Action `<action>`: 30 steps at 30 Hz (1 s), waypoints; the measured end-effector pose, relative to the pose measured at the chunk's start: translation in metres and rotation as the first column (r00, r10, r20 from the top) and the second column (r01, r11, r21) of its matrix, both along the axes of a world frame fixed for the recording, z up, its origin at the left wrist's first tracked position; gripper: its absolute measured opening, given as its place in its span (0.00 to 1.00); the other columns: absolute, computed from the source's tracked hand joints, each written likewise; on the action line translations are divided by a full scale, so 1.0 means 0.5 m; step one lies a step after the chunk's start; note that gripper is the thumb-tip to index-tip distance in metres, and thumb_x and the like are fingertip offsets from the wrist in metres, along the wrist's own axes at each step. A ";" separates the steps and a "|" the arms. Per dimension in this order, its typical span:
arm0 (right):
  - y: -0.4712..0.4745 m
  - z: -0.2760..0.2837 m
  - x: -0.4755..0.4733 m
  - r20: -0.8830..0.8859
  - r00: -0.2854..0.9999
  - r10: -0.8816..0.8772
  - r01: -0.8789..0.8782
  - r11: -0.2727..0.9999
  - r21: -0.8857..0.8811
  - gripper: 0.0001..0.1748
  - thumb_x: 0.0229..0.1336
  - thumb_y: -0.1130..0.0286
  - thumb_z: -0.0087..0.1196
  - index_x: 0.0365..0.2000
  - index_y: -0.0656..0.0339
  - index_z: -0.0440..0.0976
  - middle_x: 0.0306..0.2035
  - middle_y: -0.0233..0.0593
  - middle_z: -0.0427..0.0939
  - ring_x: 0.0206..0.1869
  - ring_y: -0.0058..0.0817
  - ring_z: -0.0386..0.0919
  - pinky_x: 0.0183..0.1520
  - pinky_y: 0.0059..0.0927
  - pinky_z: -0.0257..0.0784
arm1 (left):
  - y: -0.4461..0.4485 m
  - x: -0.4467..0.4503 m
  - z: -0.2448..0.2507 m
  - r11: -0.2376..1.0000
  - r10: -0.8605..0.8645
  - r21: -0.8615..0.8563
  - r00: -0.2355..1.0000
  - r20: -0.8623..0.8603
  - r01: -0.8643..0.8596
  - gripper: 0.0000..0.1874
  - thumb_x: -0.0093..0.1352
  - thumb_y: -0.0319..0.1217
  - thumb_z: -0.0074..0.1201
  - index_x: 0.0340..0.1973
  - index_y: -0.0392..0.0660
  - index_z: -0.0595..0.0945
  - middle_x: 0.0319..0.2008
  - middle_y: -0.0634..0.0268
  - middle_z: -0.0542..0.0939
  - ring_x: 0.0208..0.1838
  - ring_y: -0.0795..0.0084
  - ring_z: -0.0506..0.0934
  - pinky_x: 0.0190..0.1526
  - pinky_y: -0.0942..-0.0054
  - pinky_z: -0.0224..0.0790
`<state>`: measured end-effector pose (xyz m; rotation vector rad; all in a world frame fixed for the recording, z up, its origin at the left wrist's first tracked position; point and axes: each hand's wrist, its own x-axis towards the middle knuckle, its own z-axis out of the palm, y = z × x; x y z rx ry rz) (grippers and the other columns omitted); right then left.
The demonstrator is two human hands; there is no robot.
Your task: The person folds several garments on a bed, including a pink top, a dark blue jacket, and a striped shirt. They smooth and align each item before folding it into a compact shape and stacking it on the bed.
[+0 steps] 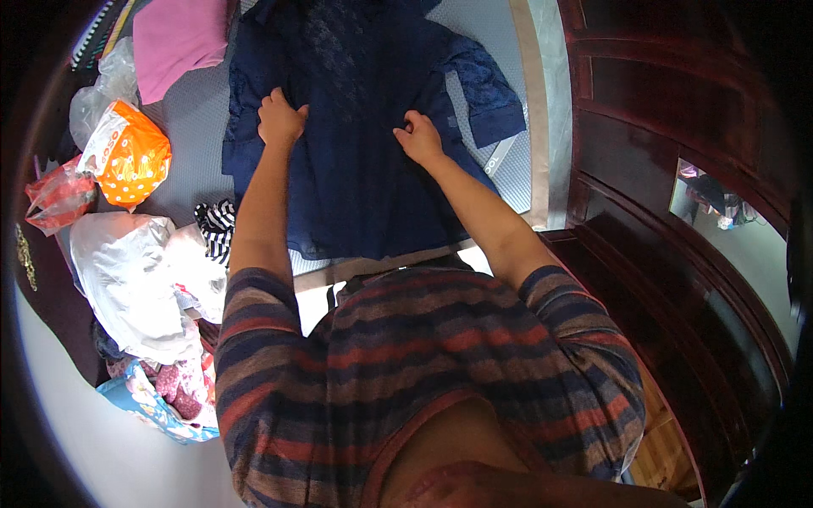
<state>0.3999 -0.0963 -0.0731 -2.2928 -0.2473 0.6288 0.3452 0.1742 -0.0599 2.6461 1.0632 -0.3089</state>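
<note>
A navy-blue garment (375, 184) with short, patterned sleeves lies spread out in front of me, its hem towards my body. My left hand (281, 119) touches the cloth on the left side, with the thumb held apart from the fingers. On the right side, my right hand (420, 136) is against the same garment with its fingers curled. Whether either hand pinches a fold of the fabric is hard to see. The right sleeve (486, 95) stretches out sideways. The garment's upper end runs past the top of the view.
Under the garment is a grey textured mattress (190, 133) with a beige border. A pink folded cloth (181, 44) lies at the upper left. An orange plastic bag (136, 159), a white plastic bag (127, 273) and striped cloth (216, 228) crowd the left. Dark wooden furniture (667, 82) stands at the right.
</note>
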 end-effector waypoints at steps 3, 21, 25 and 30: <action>0.012 0.003 0.017 0.002 1.000 0.030 -0.030 0.999 -0.040 0.12 0.41 0.68 0.56 0.25 0.63 0.67 0.24 0.45 0.69 0.29 0.36 0.70 0.33 0.33 0.66 | 0.001 -0.015 -0.004 0.987 0.135 -0.104 0.986 0.094 -0.125 0.21 0.60 0.36 0.46 0.48 0.42 0.72 0.45 0.49 0.74 0.49 0.54 0.72 0.49 0.63 0.65; -0.054 0.203 -0.093 -0.046 0.974 0.221 -0.215 0.970 0.110 0.13 0.46 0.67 0.52 0.31 0.63 0.65 0.27 0.52 0.73 0.34 0.48 0.73 0.35 0.39 0.67 | -0.301 -0.387 0.129 0.884 -0.094 -0.439 0.980 0.172 0.162 0.14 0.57 0.29 0.49 0.39 0.41 0.75 0.36 0.54 0.75 0.42 0.53 0.73 0.43 0.60 0.66; -0.084 0.165 -0.093 -0.061 0.996 0.064 -0.061 0.997 0.045 0.26 0.49 0.65 0.51 0.46 0.75 0.65 0.43 0.62 0.71 0.49 0.49 0.70 0.51 0.34 0.65 | -0.296 -0.340 0.131 0.923 -0.305 -0.194 0.938 0.164 0.333 0.16 0.56 0.33 0.55 0.39 0.44 0.73 0.36 0.58 0.72 0.42 0.57 0.72 0.39 0.60 0.66; -0.095 0.175 -0.032 0.176 0.980 -0.090 0.088 0.996 0.018 0.19 0.46 0.66 0.52 0.39 0.67 0.69 0.35 0.55 0.74 0.41 0.50 0.72 0.44 0.39 0.67 | -0.311 -0.236 0.128 0.861 -0.461 -0.176 0.878 0.128 0.478 0.21 0.54 0.35 0.58 0.41 0.45 0.71 0.36 0.60 0.71 0.42 0.61 0.72 0.38 0.61 0.66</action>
